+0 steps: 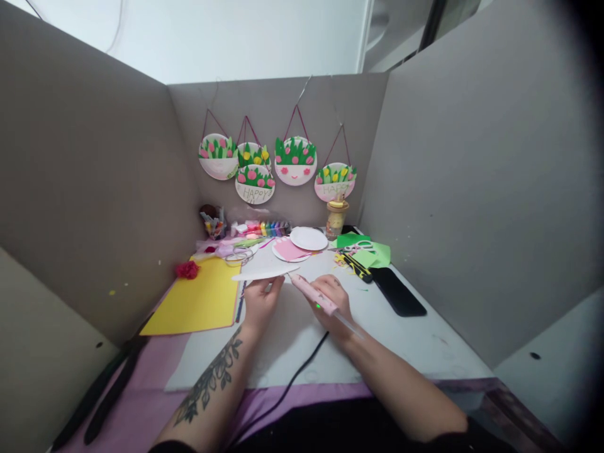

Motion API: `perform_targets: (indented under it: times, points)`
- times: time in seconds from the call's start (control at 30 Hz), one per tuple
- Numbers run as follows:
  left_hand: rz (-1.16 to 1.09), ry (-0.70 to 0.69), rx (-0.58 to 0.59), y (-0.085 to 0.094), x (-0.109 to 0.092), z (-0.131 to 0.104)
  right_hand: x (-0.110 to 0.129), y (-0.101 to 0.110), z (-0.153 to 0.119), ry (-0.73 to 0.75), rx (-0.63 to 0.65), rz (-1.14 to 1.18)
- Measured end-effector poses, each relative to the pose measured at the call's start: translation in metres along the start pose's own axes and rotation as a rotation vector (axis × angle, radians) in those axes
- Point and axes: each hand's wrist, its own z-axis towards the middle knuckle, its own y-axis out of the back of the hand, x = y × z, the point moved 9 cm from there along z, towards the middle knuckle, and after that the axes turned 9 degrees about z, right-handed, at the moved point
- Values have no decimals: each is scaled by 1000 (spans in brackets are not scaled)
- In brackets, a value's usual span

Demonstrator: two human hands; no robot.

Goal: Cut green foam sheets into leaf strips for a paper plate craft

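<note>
My left hand grips a white paper plate, seen almost edge-on above the table. In my right hand is a pink glue gun with a small green light and a clear glue stick out of its back end. The gun's nozzle points up and left and is close to the plate's right end; whether they touch I cannot tell. A black cord runs down from the gun toward my lap. Beyond my hands lie another white plate and a pink paper piece.
Yellow paper with a red pompom lies left. A black phone, a yellow-black cutter, scissors and green paper lie right. A cup stands behind. Decorated plates hang on the grey partition.
</note>
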Motion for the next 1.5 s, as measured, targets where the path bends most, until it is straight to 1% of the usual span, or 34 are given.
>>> perform_targets:
  times: [0.13, 0.3, 0.4, 0.5, 0.6, 0.73, 0.87, 0.97, 1.07, 1.13, 1.17, 1.23, 1.3, 1.37, 1.4, 1.43, 1.5]
  points:
    - [19, -17, -8, 1, 0, 0, -2, 1, -1, -23, -11, 34]
    - [-19, -12, -32, 7, -2, 1, -14, 6, -3, -107, -49, 61]
    - [-49, 36, -41, 9, 0, 2, -23, 9, -5, -145, -70, 42]
    - [-89, 134, -37, 9, 7, 2, -30, 13, -5, -199, -95, 48]
    - [-199, 255, 15, 3, 14, 3, -33, 21, -4, -267, -165, 84]
    - [-401, 356, 132, -10, 14, 1, -36, 30, -5, -340, -266, 133]
    - [-533, 407, 222, -23, 12, -4, -45, 25, -7, -468, -239, 199]
    - [-578, 410, 252, -29, 12, -6, -48, 23, -9, -513, -230, 220]
    - [-545, 362, 271, -31, 10, -6, -49, 24, -9, -509, -237, 192]
    - [-465, 300, 269, -29, 8, -6, -48, 27, -9, -487, -247, 150]
    - [-408, 266, 247, -26, 7, -5, -47, 28, -8, -468, -252, 127]
    - [-289, 188, 141, -14, 5, -3, -44, 31, -7, -420, -262, 84]
    - [-173, 74, -29, 5, -1, -2, -41, 34, -7, -370, -275, 45]
    - [-52, -58, -185, 24, -12, -3, -38, 35, -7, -316, -271, 14]
    - [7, -119, -226, 29, -18, -3, -36, 35, -7, -287, -261, 0]
    - [57, -172, -238, 31, -23, -3, -35, 33, -7, -260, -245, -12]
    - [106, -246, -193, 27, -30, -1, -32, 30, -8, -216, -212, -35]
